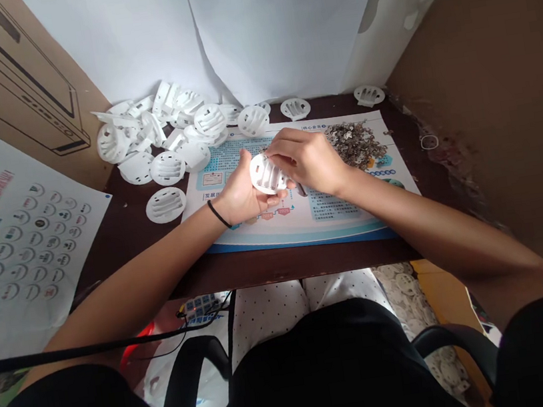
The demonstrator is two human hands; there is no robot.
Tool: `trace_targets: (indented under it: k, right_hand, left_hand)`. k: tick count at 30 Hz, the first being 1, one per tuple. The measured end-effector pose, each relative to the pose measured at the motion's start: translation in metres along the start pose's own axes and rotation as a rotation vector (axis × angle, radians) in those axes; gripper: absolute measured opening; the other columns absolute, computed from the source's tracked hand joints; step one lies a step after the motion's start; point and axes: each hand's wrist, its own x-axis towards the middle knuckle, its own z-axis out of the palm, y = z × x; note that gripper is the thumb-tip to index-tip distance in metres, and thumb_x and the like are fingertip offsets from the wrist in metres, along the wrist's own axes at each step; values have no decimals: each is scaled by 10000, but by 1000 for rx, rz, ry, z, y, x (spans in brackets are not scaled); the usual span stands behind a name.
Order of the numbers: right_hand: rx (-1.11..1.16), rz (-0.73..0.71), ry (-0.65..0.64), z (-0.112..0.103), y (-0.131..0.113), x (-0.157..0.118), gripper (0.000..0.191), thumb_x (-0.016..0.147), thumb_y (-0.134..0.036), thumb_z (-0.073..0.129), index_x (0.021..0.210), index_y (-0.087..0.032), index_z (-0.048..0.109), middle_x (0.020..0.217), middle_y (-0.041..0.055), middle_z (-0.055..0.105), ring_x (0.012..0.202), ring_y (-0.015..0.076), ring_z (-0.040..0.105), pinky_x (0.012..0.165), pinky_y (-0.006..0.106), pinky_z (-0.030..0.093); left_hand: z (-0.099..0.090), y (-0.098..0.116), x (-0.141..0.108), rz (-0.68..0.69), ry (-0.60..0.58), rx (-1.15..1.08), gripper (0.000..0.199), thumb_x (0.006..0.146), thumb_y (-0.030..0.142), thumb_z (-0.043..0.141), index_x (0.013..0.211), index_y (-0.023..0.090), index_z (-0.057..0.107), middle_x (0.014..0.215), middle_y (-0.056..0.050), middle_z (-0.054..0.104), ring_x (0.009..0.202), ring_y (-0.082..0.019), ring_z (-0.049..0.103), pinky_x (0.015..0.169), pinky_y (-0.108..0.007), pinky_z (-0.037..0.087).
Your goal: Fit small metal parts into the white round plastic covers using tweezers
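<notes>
In my left hand (pixel 243 190) lies a round white slotted plastic part (pixel 266 174), gripped between the thumb and fingers above the printed sheet. My right hand (pixel 306 159) is closed over its upper right edge, fingertips pinched together against it. Whatever is between those fingertips is too small to make out. Just behind the right hand spreads a heap of small metal pieces (pixel 357 143). Several more white slotted parts (pixel 168 169) are piled at the back left.
The printed sheet (pixel 226 242) lies on a dark table (pixel 185 277). Single white parts (pixel 295 108) stand along the back near a white paper backing (pixel 278 34). Cardboard walls (pixel 494 98) close in both sides. More white parts (pixel 406 299) fill a box below, right of my legs.
</notes>
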Motion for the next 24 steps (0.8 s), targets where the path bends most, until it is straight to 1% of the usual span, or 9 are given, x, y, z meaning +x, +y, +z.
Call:
trace_targets:
  k: [2, 6, 13, 16, 19, 21, 24]
  right_hand:
    - [-31, 30, 28, 0, -2, 0, 283, 1000, -242, 444, 994, -158, 714, 990, 88, 670, 820, 164, 600, 739, 319, 435]
    - [-91, 73, 21, -1, -7, 1, 269, 992, -235, 447, 946, -156, 700, 960, 84, 661, 768, 155, 570, 697, 317, 397]
    - [-146, 115, 2, -1, -13, 3, 260, 987, -214, 431, 949, -145, 679, 945, 92, 638, 716, 142, 532, 648, 317, 362]
    - [-166, 113, -5, -1, -15, 3, 257, 997, -218, 424, 945, -148, 666, 950, 95, 638, 717, 143, 529, 638, 312, 351]
    - [-198, 114, -30, -1, -18, 2, 256, 1002, -194, 413, 943, -146, 658, 970, 106, 646, 732, 150, 533, 630, 312, 339]
    - [-218, 114, -50, -1, -20, 2, 255, 1000, -172, 408, 944, -140, 654, 990, 119, 652, 744, 158, 538, 622, 319, 330]
    - [-256, 103, -63, 0, -22, 1, 263, 996, -151, 400, 943, -130, 657, 1004, 130, 660, 747, 161, 536, 605, 324, 318]
  left_hand:
    - [1, 0, 1, -9, 8, -8, 852, 1004, 669, -40, 990, 118, 610, 663, -85, 616, 564, -126, 551, 520, -207, 324]
    - [1, 0, 2, 4, 3, 9, 850, 1006, 661, -46, 1022, 118, 608, 676, -78, 614, 561, -123, 559, 529, -206, 327]
    - [9, -1, -2, 65, 31, 95, 767, 1010, 617, -73, 875, 179, 543, 608, -70, 611, 454, -141, 540, 457, -229, 262]
    - [10, 0, -3, 51, 47, 78, 763, 1019, 609, -65, 891, 178, 551, 619, -55, 593, 478, -125, 525, 484, -224, 273]
    - [9, 0, -2, 30, 60, 23, 743, 1031, 626, 4, 911, 166, 574, 624, -43, 559, 515, -116, 508, 507, -225, 292]
    - [8, 0, 0, 20, 75, 0, 725, 1030, 644, 42, 878, 170, 568, 613, -36, 538, 505, -119, 501, 496, -232, 277]
    - [6, -2, 3, 17, 82, 1, 746, 1023, 646, 4, 812, 177, 543, 597, -32, 520, 471, -118, 499, 480, -232, 242]
